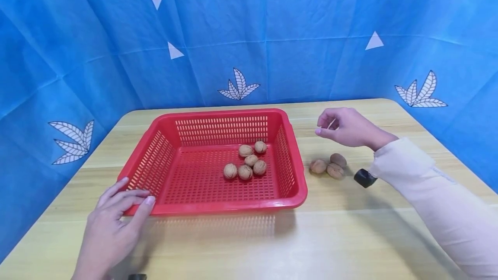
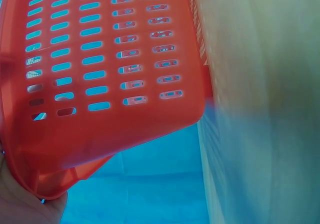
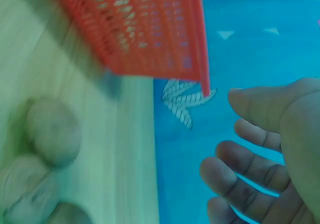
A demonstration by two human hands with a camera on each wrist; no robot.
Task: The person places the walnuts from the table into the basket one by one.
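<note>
A red plastic basket (image 1: 221,206) with slotted walls stands on the table, with several walnuts (image 1: 245,172) on the right half of its floor. My left hand (image 1: 110,228) holds its near left corner, thumb on the front rim and fingers bent over the edge. In the left wrist view, part of that hand (image 2: 30,204) shows against the rim, its fingertips hidden. To the right of the basket lie three loose walnuts (image 1: 335,170) close together. Above and behind them hovers my right hand (image 1: 348,128), fingers loosely bent, thumb apart, nothing held.
The pale wooden table (image 1: 218,254) carries the basket and walnuts. A blue cloth (image 1: 319,7) with white leaf and triangle prints hangs behind and along both sides. A small black object (image 1: 365,178) sits beside the right cuff, in front of the table surface.
</note>
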